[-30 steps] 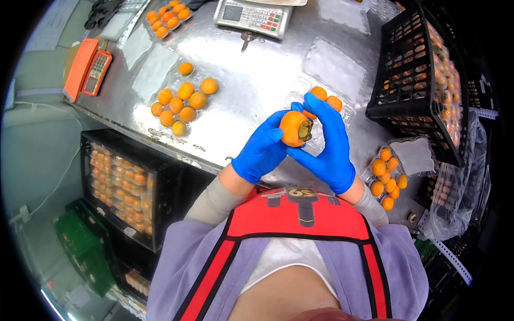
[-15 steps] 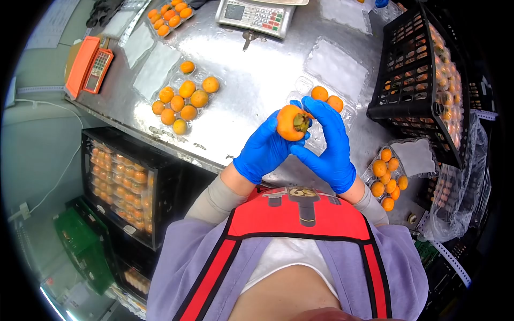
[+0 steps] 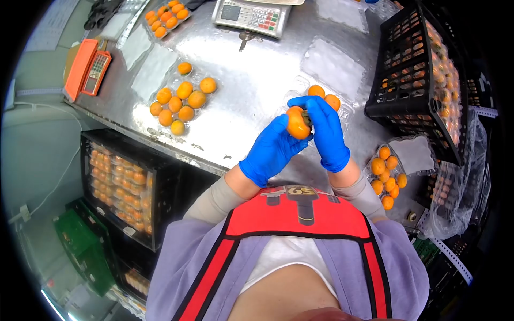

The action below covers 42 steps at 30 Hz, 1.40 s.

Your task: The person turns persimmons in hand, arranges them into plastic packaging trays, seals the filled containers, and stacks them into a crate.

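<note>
An orange persimmon (image 3: 297, 124) with a green leafy calyx is held up between my hands, above the near part of the metal table. My left hand (image 3: 271, 151), in a blue glove, grips it from the left with the thumb along its side. The blue-gloved right hand (image 3: 327, 135) closes on the calyx side, its fingers curled over the top and partly hiding the calyx. Just beyond my hands lies a clear plastic clamshell (image 3: 302, 85) holding persimmons (image 3: 332, 102); part of it is hidden behind my right hand. Its lid (image 3: 334, 67) lies open with a white liner.
Open packs of persimmons (image 3: 183, 90) sit to the left, at the far left, and by my right elbow (image 3: 384, 168). A digital scale (image 3: 251, 16) stands at the back, an orange scale (image 3: 88, 69) far left. A black crate (image 3: 401, 69) of packed fruit leans at right.
The persimmon has turned, its calyx now facing my right hand. My right hand has closed in from a spread pose onto that side. The view has shifted slightly.
</note>
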{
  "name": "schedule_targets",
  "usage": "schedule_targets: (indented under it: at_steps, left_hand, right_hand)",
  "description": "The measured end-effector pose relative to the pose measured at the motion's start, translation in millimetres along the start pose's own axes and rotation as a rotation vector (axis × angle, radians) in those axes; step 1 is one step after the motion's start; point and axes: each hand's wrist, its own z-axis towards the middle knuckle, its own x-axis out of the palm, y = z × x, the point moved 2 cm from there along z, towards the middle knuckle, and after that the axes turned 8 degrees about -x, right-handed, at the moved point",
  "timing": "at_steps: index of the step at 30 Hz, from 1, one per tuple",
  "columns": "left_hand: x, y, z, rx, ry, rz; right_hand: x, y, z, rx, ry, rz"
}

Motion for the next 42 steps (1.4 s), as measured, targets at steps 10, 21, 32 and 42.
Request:
schedule_targets:
  at_steps: [10, 21, 32, 42]
  left_hand:
    - [6.4, 13.2, 6.5, -0.074, -0.045, 0.085]
    - [-0.2, 64.1, 19.3, -0.312, -0.257, 0.666]
    - [-10.4, 85.6, 22.7, -0.344, -0.114, 0.928]
    - [-43.7, 77.3, 41.5, -0.088, -0.024, 0.952]
  right_hand:
    - [-25.5, 31.5, -33.4, -0.663, 0.206, -0.867]
    - [-94.5, -27.6, -120.9, -0.246, -0.192, -0.727]
    - [-261.0, -67.6, -276.5, -0.191, -1.211, -0.515]
    - [-301.4, -69.9, -223.9, 0.056, -1.074, -1.417]
